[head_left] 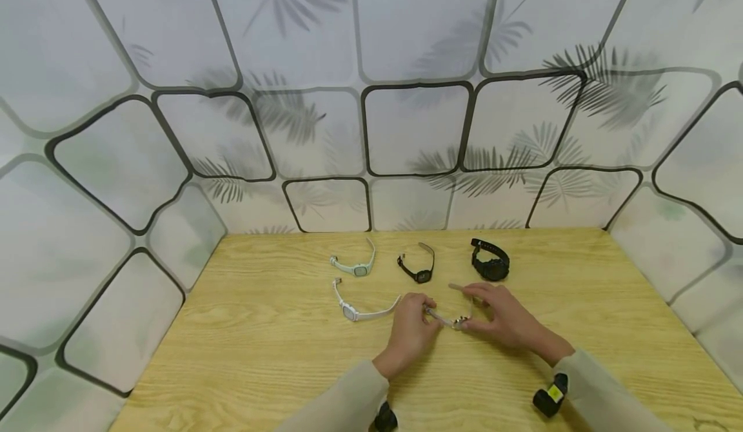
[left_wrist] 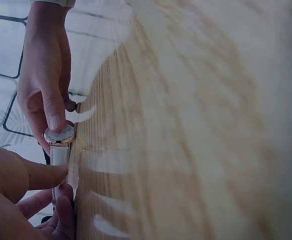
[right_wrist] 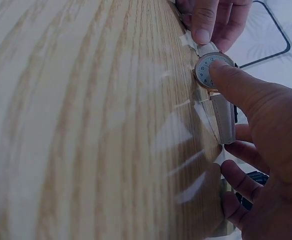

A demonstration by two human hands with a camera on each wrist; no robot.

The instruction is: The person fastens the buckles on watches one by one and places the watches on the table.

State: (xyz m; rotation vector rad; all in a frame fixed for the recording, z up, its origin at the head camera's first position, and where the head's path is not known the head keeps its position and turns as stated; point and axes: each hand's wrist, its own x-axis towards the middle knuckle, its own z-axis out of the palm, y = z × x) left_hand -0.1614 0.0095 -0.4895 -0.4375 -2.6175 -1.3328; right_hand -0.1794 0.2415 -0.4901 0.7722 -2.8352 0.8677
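Note:
A wristwatch (right_wrist: 203,69) with a round white dial, gold-coloured case and pale strap is held between both hands near the table surface. My left hand (head_left: 411,329) pinches one strap end between thumb and fingers. The right hand (head_left: 504,317) has its thumb on the dial, its fingers behind the other strap half (right_wrist: 224,117). In the left wrist view the watch case (left_wrist: 60,134) stands edge-on under the right thumb. Just left of my left hand lies a white watch (head_left: 349,312), its strap tip close to the fingers.
Behind the hands lie a pale green watch (head_left: 360,269), a small black watch (head_left: 424,276) and a larger black watch (head_left: 493,268). They rest on a wood-grain table (head_left: 261,354). Patterned panels (head_left: 418,129) enclose its back and sides.

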